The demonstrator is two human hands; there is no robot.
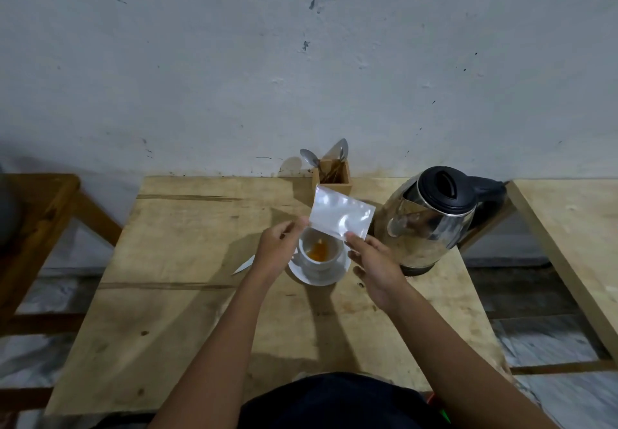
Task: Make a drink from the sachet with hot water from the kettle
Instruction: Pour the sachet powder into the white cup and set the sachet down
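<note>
No legible text, label, brand, number or sign in the head view. Glossy silvery foil sachet (341, 216): face shows glare only. Polished steel kettle with black lid (431, 218): no marking can be read.

Cup (320, 250) set on saucer (317, 274) mid-table (187, 311); kettle (431, 221) placed right, spoon holder (334, 179) behind, sachet (341, 213) held above.

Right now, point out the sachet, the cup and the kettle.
sachet (341, 216), head view, middle of its silver face.
cup (309, 256), head view, outer wall on the left.
kettle (428, 228), head view, steel body.
</note>
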